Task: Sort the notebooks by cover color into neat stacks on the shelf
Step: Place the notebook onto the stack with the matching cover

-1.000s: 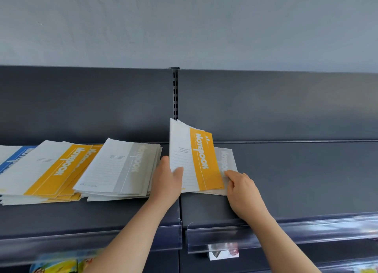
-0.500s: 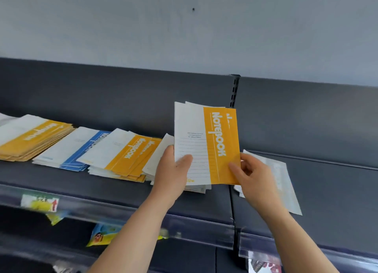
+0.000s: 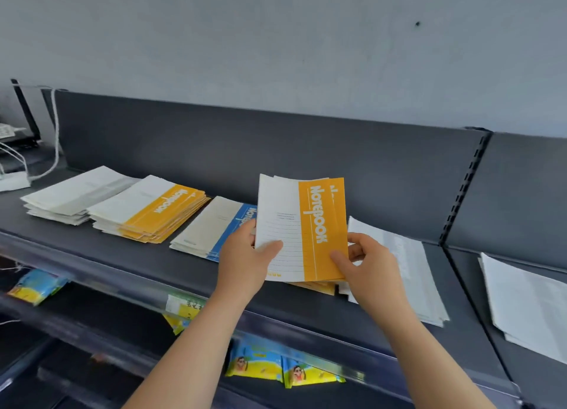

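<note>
A small bundle of yellow notebooks (image 3: 310, 224) stands upright above the dark shelf (image 3: 122, 255), held by both hands. My left hand (image 3: 245, 261) grips its lower left edge and my right hand (image 3: 368, 267) its lower right corner. On the shelf from the left lie a grey stack (image 3: 70, 194), a yellow stack (image 3: 153, 212) and a blue stack (image 3: 211, 227). More yellow covers (image 3: 313, 287) peek out under the held bundle. Grey notebooks (image 3: 408, 264) lie behind my right hand, and another pale pile (image 3: 527, 301) sits on the neighbouring shelf section.
A slotted upright (image 3: 463, 188) divides the two shelf sections. White cables and a small box (image 3: 15, 175) sit at the far left. Yellow-and-blue packets (image 3: 276, 368) hang on the lower shelf behind a transparent price rail (image 3: 122, 292).
The view has swung left, bringing more stacks into sight. Both hands lifted the yellow bundle off the grey notebooks and carried it left, upright, near the blue stack.
</note>
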The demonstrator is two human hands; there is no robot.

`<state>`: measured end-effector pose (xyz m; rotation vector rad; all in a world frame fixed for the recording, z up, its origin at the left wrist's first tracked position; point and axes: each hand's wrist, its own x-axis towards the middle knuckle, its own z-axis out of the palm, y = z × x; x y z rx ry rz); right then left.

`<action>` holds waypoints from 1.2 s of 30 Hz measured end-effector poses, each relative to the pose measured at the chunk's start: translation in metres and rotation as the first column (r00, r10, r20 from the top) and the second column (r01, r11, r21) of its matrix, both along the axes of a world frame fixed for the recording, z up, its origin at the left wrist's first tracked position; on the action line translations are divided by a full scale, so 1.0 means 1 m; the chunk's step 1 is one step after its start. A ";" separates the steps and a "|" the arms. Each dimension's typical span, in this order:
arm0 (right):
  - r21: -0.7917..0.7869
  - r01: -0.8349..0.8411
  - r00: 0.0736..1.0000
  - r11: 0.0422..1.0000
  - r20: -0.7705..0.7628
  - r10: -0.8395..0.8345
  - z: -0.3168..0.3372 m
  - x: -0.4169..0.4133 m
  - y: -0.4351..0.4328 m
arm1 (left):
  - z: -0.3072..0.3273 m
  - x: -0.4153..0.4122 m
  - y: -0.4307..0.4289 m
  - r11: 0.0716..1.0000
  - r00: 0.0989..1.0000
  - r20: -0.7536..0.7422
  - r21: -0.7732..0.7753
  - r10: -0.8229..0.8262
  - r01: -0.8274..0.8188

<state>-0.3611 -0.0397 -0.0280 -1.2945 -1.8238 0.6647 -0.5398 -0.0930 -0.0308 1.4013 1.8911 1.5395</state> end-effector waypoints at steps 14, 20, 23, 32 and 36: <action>0.143 0.272 0.829 0.952 0.468 -0.307 -0.014 -0.090 0.000 | -0.014 -0.086 0.049 0.956 0.949 -0.224 -0.243 -0.221 0.165; 0.202 0.288 0.646 0.936 0.681 -0.345 -0.018 -0.090 0.006 | -0.029 -0.080 0.065 0.949 0.938 -0.252 -0.266 -0.237 0.169; 0.220 0.280 0.621 0.935 0.701 -0.351 -0.023 -0.089 0.008 | -0.029 -0.079 0.065 0.945 0.932 -0.264 -0.275 -0.250 0.175; 0.244 0.283 0.766 0.928 0.525 -0.372 -0.010 -0.065 0.002 | -0.003 -0.067 0.052 0.979 0.860 -0.471 -0.147 -0.196 0.142; 0.243 0.340 0.796 0.908 0.440 -0.416 0.000 -0.035 -0.003 | 0.006 -0.038 0.052 0.970 0.849 -0.469 -0.091 -0.243 0.227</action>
